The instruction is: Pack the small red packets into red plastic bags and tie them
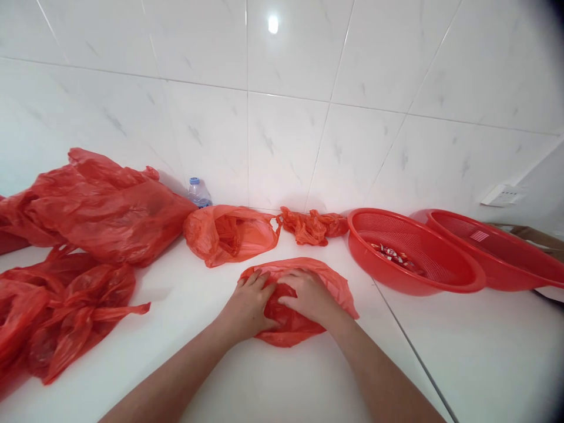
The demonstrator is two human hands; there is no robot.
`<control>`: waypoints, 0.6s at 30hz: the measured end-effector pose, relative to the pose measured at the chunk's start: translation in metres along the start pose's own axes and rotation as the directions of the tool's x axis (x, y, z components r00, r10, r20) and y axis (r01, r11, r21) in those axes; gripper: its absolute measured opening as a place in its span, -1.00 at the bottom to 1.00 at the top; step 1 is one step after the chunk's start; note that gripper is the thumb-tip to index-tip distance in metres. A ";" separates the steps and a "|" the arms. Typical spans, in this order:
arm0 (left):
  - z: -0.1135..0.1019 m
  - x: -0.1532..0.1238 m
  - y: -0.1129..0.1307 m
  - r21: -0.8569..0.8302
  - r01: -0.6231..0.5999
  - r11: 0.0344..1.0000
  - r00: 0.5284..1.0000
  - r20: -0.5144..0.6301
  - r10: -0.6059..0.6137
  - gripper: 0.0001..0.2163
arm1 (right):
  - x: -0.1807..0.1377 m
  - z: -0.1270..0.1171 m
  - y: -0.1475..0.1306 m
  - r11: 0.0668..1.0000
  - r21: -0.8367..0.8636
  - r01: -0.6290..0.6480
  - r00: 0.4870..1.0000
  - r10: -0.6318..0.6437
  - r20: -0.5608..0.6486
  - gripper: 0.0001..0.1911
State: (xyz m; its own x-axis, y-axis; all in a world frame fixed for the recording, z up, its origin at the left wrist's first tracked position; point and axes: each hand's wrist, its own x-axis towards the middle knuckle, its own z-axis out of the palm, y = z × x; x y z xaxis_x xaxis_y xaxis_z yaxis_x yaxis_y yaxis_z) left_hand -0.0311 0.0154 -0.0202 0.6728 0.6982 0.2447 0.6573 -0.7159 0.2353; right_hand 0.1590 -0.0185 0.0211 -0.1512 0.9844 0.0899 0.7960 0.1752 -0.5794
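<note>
A red plastic bag (335,281) lies flattened on the white counter in front of me. My left hand (248,304) rests on its left part with the fingers curled into the plastic. My right hand (309,295) lies on top of the bag's middle, fingers bent and pressing down on it. Both hands touch the same bag, side by side.
More red bags: an open one (229,234) behind, a crumpled one (312,227) by the wall, and big heaps (97,205) at the left. Two red colander baskets (462,276) stand at the right, the nearer holding small wrapped items (394,255). A plastic bottle (198,191) stands against the tiled wall.
</note>
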 end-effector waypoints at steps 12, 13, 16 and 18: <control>-0.026 0.003 0.008 0.049 -0.150 0.987 0.965 -0.209 0.157 -0.73 | 0.000 -0.008 0.041 0.958 0.200 -0.206 0.974 0.181 0.138 -0.46; -0.027 0.003 0.014 0.053 -0.200 0.978 0.953 -0.222 0.207 -0.75 | 0.000 -0.008 0.039 0.959 0.216 -0.182 0.980 0.159 0.121 -0.46; -0.022 0.001 0.034 -0.003 -0.360 0.933 0.922 -0.152 0.356 -0.63 | 0.001 -0.010 0.035 0.960 0.211 -0.183 0.982 0.167 0.091 -0.48; -0.015 -0.002 0.044 -0.062 -0.411 0.909 0.911 -0.063 0.408 -0.56 | 0.002 -0.013 0.035 0.960 0.199 -0.197 0.980 0.189 0.058 -0.47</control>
State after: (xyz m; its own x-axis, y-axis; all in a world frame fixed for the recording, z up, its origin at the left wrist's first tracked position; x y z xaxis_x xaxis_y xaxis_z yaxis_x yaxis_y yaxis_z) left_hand -0.0089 -0.0177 0.0040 0.8594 0.3440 0.3783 0.3002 -0.9384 0.1714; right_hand 0.1936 -0.0100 0.0117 -0.0317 0.9971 -0.0687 0.6774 -0.0291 -0.7350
